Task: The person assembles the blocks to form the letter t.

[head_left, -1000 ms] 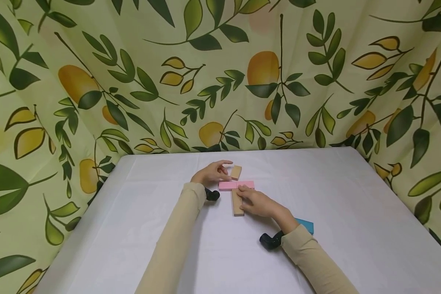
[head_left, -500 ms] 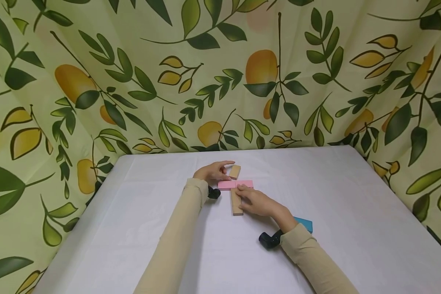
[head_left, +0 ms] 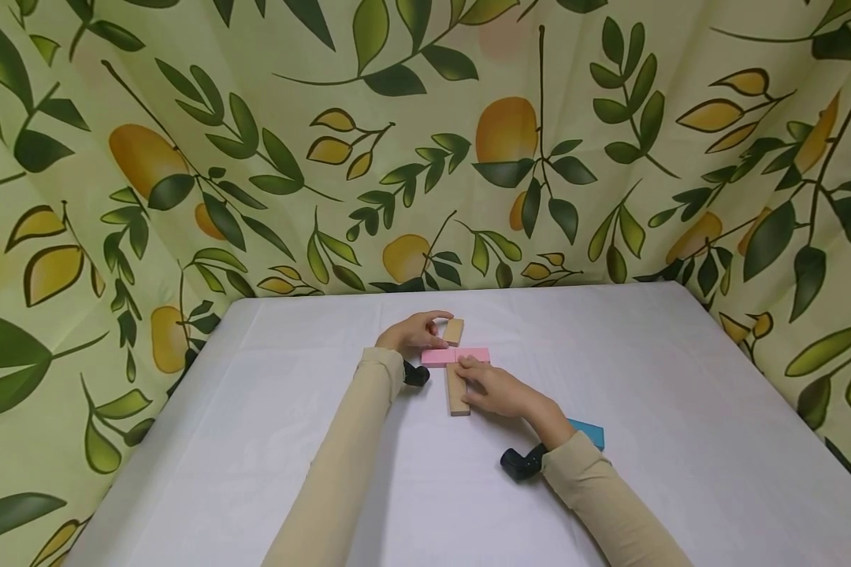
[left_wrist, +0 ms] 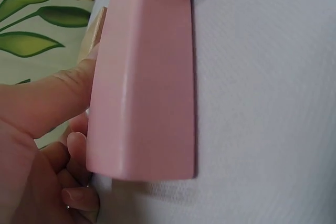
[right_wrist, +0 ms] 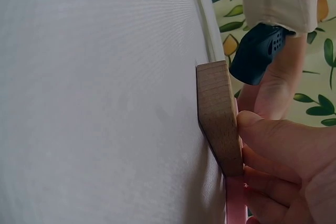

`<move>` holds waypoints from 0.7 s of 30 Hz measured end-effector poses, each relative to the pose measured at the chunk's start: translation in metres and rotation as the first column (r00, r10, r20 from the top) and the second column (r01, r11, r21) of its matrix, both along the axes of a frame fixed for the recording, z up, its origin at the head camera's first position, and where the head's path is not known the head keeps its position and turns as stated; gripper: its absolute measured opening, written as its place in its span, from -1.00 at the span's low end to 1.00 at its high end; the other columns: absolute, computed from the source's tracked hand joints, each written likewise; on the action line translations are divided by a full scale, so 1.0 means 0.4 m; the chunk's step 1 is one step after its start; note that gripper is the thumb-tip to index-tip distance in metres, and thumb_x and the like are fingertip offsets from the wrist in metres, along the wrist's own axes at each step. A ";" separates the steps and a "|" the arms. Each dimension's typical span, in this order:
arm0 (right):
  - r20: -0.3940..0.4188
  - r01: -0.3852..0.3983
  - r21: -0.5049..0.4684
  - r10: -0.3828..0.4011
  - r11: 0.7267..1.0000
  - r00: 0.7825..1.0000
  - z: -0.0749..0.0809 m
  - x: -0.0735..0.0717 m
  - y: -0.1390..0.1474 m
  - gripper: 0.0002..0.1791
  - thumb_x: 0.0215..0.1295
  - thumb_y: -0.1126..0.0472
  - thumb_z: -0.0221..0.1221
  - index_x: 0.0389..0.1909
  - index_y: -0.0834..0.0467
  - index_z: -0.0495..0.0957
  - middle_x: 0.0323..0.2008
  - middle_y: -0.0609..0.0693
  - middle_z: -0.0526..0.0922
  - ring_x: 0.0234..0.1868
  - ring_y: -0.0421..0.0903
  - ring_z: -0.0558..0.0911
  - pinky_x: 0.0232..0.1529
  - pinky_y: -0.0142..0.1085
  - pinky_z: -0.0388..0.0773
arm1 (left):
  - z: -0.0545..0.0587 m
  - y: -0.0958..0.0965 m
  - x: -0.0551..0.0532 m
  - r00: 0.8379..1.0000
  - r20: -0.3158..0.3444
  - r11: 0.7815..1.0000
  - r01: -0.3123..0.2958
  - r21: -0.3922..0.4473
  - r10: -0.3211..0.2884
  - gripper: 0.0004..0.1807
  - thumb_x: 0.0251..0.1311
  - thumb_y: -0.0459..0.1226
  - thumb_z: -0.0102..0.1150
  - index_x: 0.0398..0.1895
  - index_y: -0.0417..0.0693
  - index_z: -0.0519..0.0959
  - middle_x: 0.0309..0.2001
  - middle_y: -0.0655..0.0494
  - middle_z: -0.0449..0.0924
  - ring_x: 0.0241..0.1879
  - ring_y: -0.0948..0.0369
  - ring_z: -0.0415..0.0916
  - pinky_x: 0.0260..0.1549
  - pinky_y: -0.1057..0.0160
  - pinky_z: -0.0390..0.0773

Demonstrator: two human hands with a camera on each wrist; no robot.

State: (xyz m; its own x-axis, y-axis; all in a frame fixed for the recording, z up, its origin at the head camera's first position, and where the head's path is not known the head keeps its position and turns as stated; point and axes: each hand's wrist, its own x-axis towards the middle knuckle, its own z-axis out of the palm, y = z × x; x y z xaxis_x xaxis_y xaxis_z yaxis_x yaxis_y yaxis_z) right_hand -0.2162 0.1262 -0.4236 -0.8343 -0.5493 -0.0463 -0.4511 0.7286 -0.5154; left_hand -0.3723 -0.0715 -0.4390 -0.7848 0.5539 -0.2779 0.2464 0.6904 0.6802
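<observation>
A near wooden block (head_left: pixel 458 394) and a far wooden block (head_left: pixel 454 331) lie on the white tabletop, with two pink blocks (head_left: pixel 437 358) end to end crosswise between them. My left hand (head_left: pixel 413 331) spans the far block, index finger at its far end and thumb at its near end; the other fingers curl beneath. In the left wrist view the thumb lies along a pink block (left_wrist: pixel 157 87), the far block partly hidden behind. My right hand (head_left: pixel 496 388) holds the near block, thumb on its edge in the right wrist view, fingers reaching the pink block.
A blue block (head_left: pixel 589 433) lies behind my right wrist, partly covered by it. Black wrist cameras (head_left: pixel 521 465) project from both cuffs. A curtain (head_left: pixel 425 157) printed with leaves and fruit rises behind the white-covered table (head_left: pixel 255 409).
My left hand has shifted slightly to the right, closer around the far wooden block. The right hand and the blocks stay practically where they were.
</observation>
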 end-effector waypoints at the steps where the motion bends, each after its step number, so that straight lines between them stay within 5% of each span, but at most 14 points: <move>1: 0.005 0.002 -0.003 -0.002 1.000 1.000 0.000 0.000 -0.001 -0.41 0.35 0.19 0.15 0.32 0.37 0.31 0.44 0.29 0.22 0.48 0.23 0.21 0.41 0.09 0.22 | -0.001 0.000 0.000 1.000 -0.002 1.000 -0.001 0.003 0.001 -0.30 0.13 -0.14 0.33 0.37 0.20 0.32 -0.33 0.12 0.35 -0.22 0.21 0.32 -0.10 0.29 0.31; 4: 0.010 0.004 -0.006 -0.004 1.000 1.000 0.001 0.000 -0.003 -0.41 0.34 0.19 0.15 0.32 0.36 0.32 0.44 0.29 0.22 0.48 0.23 0.21 0.42 0.09 0.21 | -0.005 0.000 0.001 1.000 -0.029 1.000 -0.005 -0.005 0.005 -0.31 0.14 -0.14 0.32 0.37 0.17 0.32 -0.33 0.13 0.35 -0.22 0.21 0.32 -0.09 0.28 0.30; 5: 0.014 0.005 -0.009 -0.005 1.000 1.000 0.001 0.001 -0.003 -0.41 0.34 0.19 0.15 0.32 0.36 0.32 0.44 0.29 0.21 0.48 0.22 0.21 0.42 0.08 0.21 | 0.043 0.007 0.043 1.000 -0.024 1.000 -0.019 -0.018 0.019 -0.31 0.16 -0.20 0.30 0.38 0.13 0.31 -0.32 0.11 0.35 -0.22 0.20 0.33 -0.10 0.28 0.30; 13: 0.009 0.000 -0.010 0.000 1.000 1.000 0.004 0.001 -0.002 -0.41 0.34 0.20 0.16 0.32 0.37 0.32 0.44 0.30 0.21 0.48 0.24 0.21 0.41 0.10 0.21 | 0.043 0.006 0.057 0.997 -0.057 0.999 -0.041 0.006 0.041 -0.34 0.17 -0.20 0.30 0.36 0.08 0.33 -0.33 0.14 0.34 -0.24 0.23 0.31 -0.14 0.34 0.28; 21: 0.014 -0.001 -0.015 0.001 1.000 1.000 0.006 0.003 -0.002 -0.41 0.34 0.22 0.15 0.32 0.38 0.31 0.44 0.31 0.19 0.48 0.26 0.20 0.40 0.12 0.21 | 0.051 0.004 0.063 0.998 -0.004 0.998 -0.057 0.007 0.057 -0.35 0.18 -0.18 0.28 0.36 0.08 0.33 -0.23 0.08 0.39 -0.16 0.19 0.34 -0.13 0.32 0.30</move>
